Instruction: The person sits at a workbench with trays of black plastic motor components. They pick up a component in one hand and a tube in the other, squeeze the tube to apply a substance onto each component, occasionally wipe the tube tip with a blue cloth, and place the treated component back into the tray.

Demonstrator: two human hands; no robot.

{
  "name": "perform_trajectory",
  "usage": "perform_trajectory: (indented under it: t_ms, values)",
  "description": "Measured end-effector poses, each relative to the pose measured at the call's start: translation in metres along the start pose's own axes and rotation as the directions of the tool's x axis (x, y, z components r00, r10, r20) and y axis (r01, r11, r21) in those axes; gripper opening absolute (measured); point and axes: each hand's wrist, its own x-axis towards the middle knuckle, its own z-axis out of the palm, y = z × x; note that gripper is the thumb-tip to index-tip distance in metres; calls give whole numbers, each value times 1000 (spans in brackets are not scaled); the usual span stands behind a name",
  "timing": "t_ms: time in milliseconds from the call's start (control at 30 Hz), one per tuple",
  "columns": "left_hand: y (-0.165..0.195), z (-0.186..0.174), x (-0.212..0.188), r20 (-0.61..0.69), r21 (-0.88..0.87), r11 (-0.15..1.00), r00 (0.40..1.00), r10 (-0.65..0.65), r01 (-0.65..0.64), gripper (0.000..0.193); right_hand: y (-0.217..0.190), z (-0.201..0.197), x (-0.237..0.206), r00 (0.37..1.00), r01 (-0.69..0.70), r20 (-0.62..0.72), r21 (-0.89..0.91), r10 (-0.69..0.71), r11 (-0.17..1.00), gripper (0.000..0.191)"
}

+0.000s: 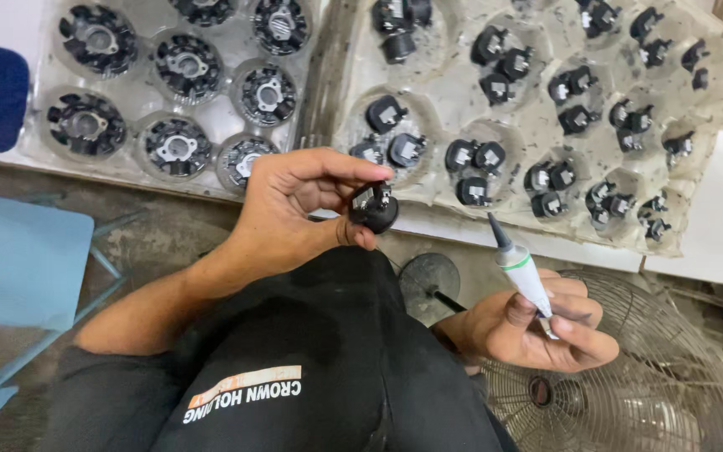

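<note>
A small assembly workshop, seen from the worker's seat.

Just beyond the left hand [294,209] lie clear moulded plastic trays [537,109], their round pockets filled with batches of identical small black switch-like parts [387,113]; further to that hand's left a second tray [140,96] holds rows of round black motor-like components with metal centres. The trays rest on a white bench top [713,243] with worn, grimy concrete floor [152,234] below its edge. Under the right hand [537,322] stands a metal-caged floor fan [654,377], dusty and close. Beside the left forearm is a pale blue plastic stool [18,259]. Repeated parts, rough floor: bench production work.
</note>
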Motion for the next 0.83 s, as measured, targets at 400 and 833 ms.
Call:
perform_trajectory:
  t_ms: [400,833]
  values:
    - [-34,139,135,226,228,969,963,-147,94,45,38,-162,32,971,9,-226,-300,-80,954,40]
    - [-262,254,325,100,792,571,876,-471,216,44,84,-297,52,950,-93,-313,-260,7,961,39]
